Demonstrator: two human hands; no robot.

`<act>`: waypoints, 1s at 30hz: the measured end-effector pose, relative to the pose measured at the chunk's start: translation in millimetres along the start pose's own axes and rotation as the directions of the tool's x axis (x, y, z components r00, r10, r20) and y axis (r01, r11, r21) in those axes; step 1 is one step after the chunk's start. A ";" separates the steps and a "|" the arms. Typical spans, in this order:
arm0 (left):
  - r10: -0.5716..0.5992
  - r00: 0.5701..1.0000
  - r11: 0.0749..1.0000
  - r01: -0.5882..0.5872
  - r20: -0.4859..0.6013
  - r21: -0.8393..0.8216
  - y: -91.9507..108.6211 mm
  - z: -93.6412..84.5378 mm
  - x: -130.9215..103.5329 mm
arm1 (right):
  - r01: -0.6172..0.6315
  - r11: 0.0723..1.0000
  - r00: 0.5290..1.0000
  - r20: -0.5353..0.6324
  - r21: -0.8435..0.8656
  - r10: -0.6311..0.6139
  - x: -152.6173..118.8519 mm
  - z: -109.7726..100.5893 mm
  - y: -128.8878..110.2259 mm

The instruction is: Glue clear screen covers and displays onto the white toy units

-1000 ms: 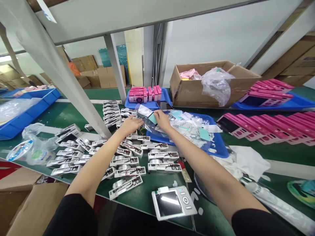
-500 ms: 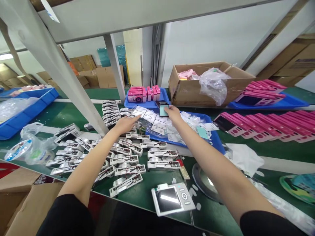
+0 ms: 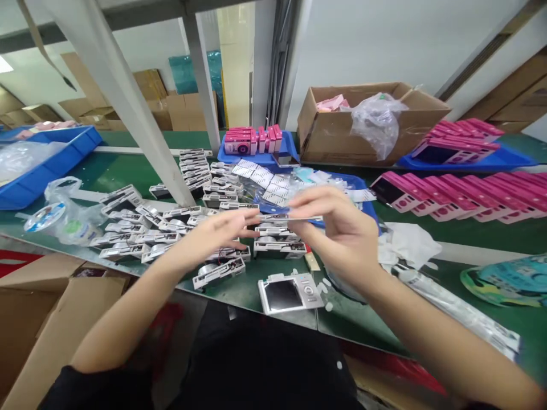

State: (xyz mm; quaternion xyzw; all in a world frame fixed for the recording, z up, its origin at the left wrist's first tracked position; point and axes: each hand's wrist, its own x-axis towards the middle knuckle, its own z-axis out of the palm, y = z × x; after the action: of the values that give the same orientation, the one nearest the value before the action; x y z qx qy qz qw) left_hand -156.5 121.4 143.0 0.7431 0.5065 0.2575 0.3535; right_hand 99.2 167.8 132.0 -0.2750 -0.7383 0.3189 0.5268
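In my right hand a thin flat panel, seen edge-on, is pinched between thumb and fingers. My left hand is at the panel's left end, fingers spread; whether it touches the panel is unclear. Below them a white camera-like device with a dark screen lies near the bench's front edge. Several white housings with wires lie beneath and left of my hands. Behind, a blue tray holds labelled sheets and clear plastic pouches.
Pink devices stand in a row at right. A cardboard box is behind the tray. A slanted metal post rises at left, beside a plastic bag with cups. White cloth lies right of my right hand.
My right hand has lifted the panel from above the tray and drawn it nearer, turning it edge-on. My left hand has come back beside it with its fingers spread. The view has tilted down.
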 end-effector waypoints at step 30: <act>0.539 0.647 0.802 -0.589 0.539 -0.096 -26.3 110.8 -78.1 | -0.970 0.126 0.243 0.868 0.208 0.433 -168.3 37.1 7.9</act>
State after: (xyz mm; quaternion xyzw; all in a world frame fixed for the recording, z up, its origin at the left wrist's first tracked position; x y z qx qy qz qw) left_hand -117.1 25.3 52.1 0.9193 0.1396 0.1117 0.3505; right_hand 113.7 41.2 15.6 -0.2497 -0.3978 0.8809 0.0589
